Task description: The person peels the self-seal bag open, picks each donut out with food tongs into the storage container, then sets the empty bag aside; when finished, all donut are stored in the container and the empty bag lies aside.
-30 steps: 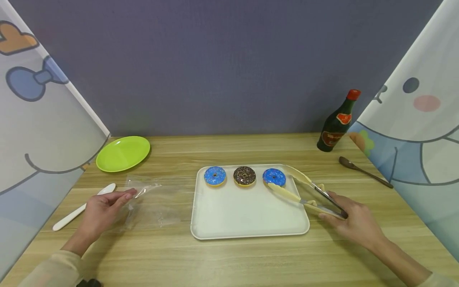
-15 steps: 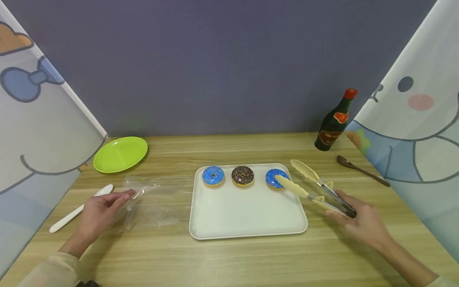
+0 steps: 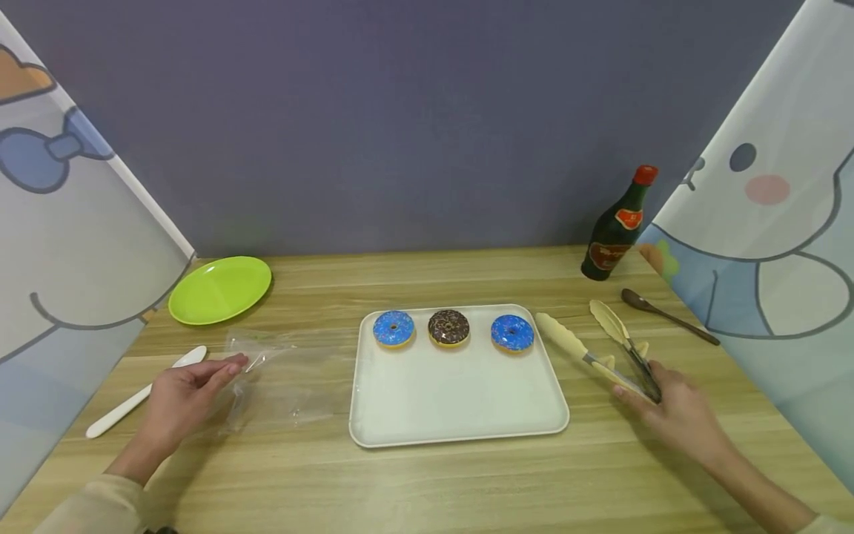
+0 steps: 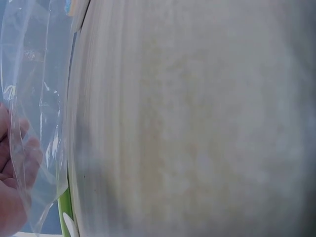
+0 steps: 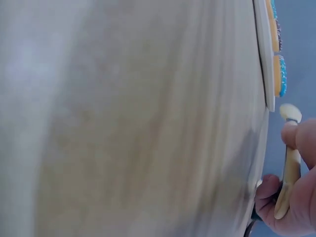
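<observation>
A clear plastic bag (image 3: 287, 378) hangs from my left hand (image 3: 183, 400), which pinches its edge; the left wrist view shows the bag (image 4: 42, 94) in front of the fingers. My right hand (image 3: 680, 415) grips a pair of tongs (image 3: 600, 360) with cream tips and metal arms. The tips stand spread apart with nothing between them, right of the white tray (image 3: 460, 404). Along the tray's far side lie a blue donut (image 3: 394, 328), a chocolate donut (image 3: 448, 328) and another blue donut (image 3: 512, 333), this last one nearest the tongs.
A green plate (image 3: 220, 289) lies at the back left, with a white spoon (image 3: 143, 393) beside my left hand. At the back right stands a dark bottle (image 3: 614, 230) with a red cap. A brown wooden spoon (image 3: 667, 315) lies nearby. Walls enclose the table's back and sides.
The tongs have moved right, away from the right blue donut and off the tray, and that donut now lies free. My left hand and the bag have stayed nearly still.
</observation>
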`<state>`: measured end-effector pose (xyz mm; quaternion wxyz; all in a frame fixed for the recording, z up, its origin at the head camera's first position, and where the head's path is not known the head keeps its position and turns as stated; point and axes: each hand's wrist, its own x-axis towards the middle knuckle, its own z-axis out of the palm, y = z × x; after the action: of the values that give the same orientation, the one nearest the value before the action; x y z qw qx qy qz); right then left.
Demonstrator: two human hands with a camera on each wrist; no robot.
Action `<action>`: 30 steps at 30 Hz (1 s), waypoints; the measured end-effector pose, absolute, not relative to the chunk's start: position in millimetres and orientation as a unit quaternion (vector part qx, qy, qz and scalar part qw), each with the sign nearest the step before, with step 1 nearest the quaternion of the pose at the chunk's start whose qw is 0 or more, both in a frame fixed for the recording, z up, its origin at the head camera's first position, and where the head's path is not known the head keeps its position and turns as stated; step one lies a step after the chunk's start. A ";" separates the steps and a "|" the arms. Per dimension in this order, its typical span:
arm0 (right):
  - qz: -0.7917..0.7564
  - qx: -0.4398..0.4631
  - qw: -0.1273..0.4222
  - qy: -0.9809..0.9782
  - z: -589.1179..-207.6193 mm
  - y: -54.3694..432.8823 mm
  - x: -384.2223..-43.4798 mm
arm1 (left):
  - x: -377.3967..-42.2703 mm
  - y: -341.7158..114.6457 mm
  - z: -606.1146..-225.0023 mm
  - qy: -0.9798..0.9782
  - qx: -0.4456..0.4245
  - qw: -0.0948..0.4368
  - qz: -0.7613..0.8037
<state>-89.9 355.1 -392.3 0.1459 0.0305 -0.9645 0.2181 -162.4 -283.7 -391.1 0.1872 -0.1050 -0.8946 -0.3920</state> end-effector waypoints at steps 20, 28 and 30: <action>0.139 -0.026 0.042 -0.989 -384.7 349.0 -87.4 | -170.7 -277.7 -390.9 -0.915 -0.167 0.210 -0.301; 0.131 -0.023 0.038 -0.990 -384.1 347.5 -88.5 | -171.4 -273.7 -387.1 -0.926 -0.171 0.212 -0.263; 0.131 -0.021 0.032 -0.991 -381.3 349.1 -88.6 | -171.7 -272.9 -386.0 -0.925 -0.173 0.219 -0.257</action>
<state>-88.6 349.1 -381.3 0.0321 -0.0214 -0.9906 0.1310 -171.7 -272.9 -386.0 0.2189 -0.1727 -0.9252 -0.2573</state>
